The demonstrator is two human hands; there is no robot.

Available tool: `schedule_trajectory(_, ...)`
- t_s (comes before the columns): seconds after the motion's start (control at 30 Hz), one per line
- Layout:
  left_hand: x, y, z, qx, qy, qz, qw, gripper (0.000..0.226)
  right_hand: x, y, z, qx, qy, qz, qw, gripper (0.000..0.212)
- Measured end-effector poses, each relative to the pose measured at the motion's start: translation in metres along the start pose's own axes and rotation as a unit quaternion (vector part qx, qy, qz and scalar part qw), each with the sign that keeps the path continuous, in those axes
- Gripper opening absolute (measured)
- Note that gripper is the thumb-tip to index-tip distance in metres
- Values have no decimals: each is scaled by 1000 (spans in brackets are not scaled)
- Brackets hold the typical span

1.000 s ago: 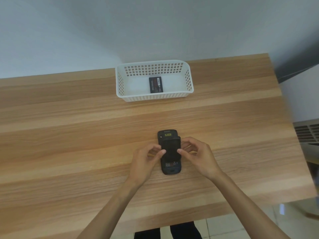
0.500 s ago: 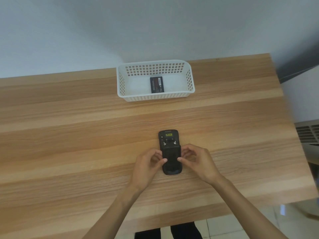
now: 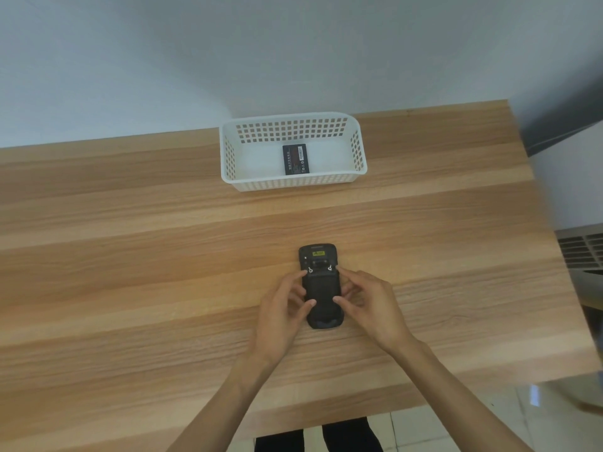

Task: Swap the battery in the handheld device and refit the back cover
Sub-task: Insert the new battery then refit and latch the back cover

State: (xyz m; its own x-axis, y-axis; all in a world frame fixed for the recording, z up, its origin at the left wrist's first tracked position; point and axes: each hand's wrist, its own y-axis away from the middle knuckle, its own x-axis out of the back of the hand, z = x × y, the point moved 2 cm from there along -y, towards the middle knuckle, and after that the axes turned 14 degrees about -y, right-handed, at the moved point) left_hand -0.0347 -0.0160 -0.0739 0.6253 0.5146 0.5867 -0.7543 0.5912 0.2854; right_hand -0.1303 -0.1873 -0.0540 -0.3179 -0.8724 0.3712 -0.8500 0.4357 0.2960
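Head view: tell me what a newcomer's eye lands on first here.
First, the black handheld device lying back-up at the middle of the wooden table, with the left hand and right hand pinching its sides. Next, the white basket at the far edge, holding a single dark battery.

Plain office-like room, bare grey wall (image 3: 293, 44) at 12 o'clock, wooden desk (image 3: 130, 256), tiled floor (image 3: 456, 425) at 5 o'clock, vented unit (image 3: 584, 249) at 3 o'clock
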Motion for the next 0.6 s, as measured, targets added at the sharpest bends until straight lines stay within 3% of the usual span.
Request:
schedule_trajectory(0.27, -1, -2, -1, -20, -23, 6, 1000, 55, -4, 1, 2, 29, 46, 8, 999, 50)
schedule_trajectory(0.43, -2, 3, -7, -63, -110, 3, 992, 37, -9, 4, 5, 45, 61, 2, 997, 42)
schedule_trajectory(0.6, 1, 1, 3, -56, -174, 36, 983, 22, -7, -1, 1, 45, 77, 19, 996, 27)
